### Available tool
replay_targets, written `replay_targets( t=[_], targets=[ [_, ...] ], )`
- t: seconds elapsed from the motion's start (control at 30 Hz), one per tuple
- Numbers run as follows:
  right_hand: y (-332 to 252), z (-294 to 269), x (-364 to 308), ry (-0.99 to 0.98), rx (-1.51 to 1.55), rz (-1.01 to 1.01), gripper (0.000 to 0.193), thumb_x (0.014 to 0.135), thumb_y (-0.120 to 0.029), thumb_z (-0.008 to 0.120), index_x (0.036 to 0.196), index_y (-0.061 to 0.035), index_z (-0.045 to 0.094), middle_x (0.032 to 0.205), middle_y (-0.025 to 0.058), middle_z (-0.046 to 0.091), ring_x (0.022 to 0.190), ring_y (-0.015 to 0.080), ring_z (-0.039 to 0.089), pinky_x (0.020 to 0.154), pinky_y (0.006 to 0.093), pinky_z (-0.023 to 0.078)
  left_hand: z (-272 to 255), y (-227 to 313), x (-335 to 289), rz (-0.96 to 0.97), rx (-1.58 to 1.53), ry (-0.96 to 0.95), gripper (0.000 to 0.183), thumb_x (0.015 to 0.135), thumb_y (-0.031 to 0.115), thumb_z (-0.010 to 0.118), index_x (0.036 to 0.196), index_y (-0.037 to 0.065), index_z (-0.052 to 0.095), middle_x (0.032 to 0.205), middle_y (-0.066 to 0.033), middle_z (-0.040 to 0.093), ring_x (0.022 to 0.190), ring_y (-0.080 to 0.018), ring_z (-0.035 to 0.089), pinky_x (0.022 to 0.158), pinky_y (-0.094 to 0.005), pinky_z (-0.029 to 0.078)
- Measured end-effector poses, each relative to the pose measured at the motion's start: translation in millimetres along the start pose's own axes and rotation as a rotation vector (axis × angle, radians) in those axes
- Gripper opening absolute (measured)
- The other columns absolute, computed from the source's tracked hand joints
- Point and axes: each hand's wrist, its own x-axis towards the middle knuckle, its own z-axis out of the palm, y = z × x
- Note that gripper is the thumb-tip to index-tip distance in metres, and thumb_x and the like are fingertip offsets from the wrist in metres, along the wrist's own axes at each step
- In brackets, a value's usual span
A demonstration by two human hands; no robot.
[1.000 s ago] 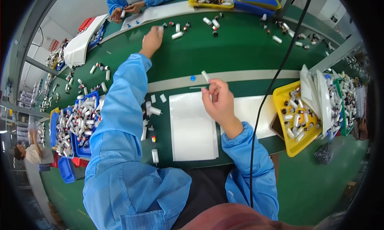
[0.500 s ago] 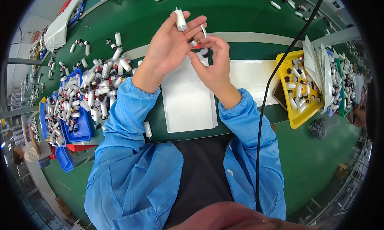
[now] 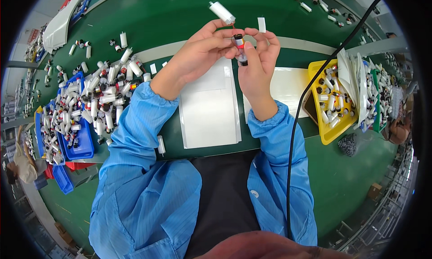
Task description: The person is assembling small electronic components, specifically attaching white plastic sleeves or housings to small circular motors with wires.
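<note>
Black-ended part (image 3: 239, 43) sits between slanted left hand (image 3: 195, 56) and upright right hand (image 3: 258, 72).

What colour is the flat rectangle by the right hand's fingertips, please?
White flat rectangle, head view.

Fingers (image 3: 253, 57) on black-ended cylinder (image 3: 239, 43), white cylinder (image 3: 222, 12)

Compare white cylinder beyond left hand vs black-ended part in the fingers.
Colour: the white cylinder is mostly white; the black-ended part also shows silver and orange-red. Angle: the white cylinder slants across the picture; the black-ended part runs nearly upright in it. Both look roughly cylindrical.
</note>
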Motion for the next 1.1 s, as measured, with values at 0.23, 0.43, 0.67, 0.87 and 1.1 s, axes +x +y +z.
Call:
replay_targets(
  t=[0.23, 0.43, 0.67, 0.87, 1.1],
  targets=[
    [10, -5, -2, -0.028, 0.033, 0.065, 0.043, 0.099, 0.001, 0.046, 0.136, -0.0112, 0.029, 0.134, 0.0161, 0.05, 0.095, 0.0194, 0.061, 0.079, 0.0323, 0.053, -1, -3, 0, 0.049, 0.196, -0.135, 0.055, 0.099, 0.012, 0.054, 0.149, 0.002, 0.034, 0.125, -0.015, 0.062, 0.083, -0.0108, 0.054, 0.082, -0.0291, 0.046],
    [2, 1, 0, 0.035, 0.176, 0.139, 0.042, 0.1, -0.002, 0.047, 0.136, -0.0111, 0.028, 0.134, 0.0166, 0.052, 0.086, 0.0185, 0.062, 0.074, 0.0308, 0.053, -5, -2, -1, 0.046, 0.053, -0.171, 0.056, 0.098, 0.012, 0.057, 0.149, 0.0, 0.037, 0.124, -0.0121, 0.064, 0.083, -0.0127, 0.055, 0.08, -0.0287, 0.045],
    [1, -1, 1, 0.026, 0.126, 0.151, 0.041, 0.1, -0.004, 0.049, 0.135, -0.0118, 0.028, 0.133, 0.0164, 0.053, 0.087, 0.0178, 0.062, 0.074, 0.0315, 0.053, -10, -9, -1, 0.009, -0.071, -0.222, 0.046, 0.096, 0.008, 0.061, 0.14, 0.001, 0.049, 0.117, -0.0099, 0.066, 0.081, -0.014, 0.057, 0.079, -0.0296, 0.047],
    [2, 6, -1, 0.022, 0.04, 0.136, 0.043, 0.099, -0.003, 0.051, 0.134, -0.0081, 0.028, 0.124, 0.0154, 0.054, 0.097, 0.0191, 0.063, 0.081, 0.0314, 0.053, -22, -12, 7, 0.164, 0.135, -0.102, 0.034, 0.096, 0.006, 0.062, 0.13, 0.001, 0.057, 0.122, -0.0129, 0.067, 0.088, -0.0142, 0.063, 0.083, -0.0296, 0.051],
    [14, 3, 0, 0.028, -0.137, -0.028, 0.048, 0.09, 0.008, 0.061, 0.129, 0.0, 0.034, 0.112, 0.0137, 0.057, 0.098, 0.0151, 0.061, 0.084, 0.026, 0.052, -15, -7, 7, 0.277, 0.378, 0.149, 0.034, 0.096, 0.006, 0.063, 0.129, 0.0, 0.057, 0.124, -0.015, 0.066, 0.111, -0.0193, 0.065, 0.1, -0.0326, 0.052]
  ],
)
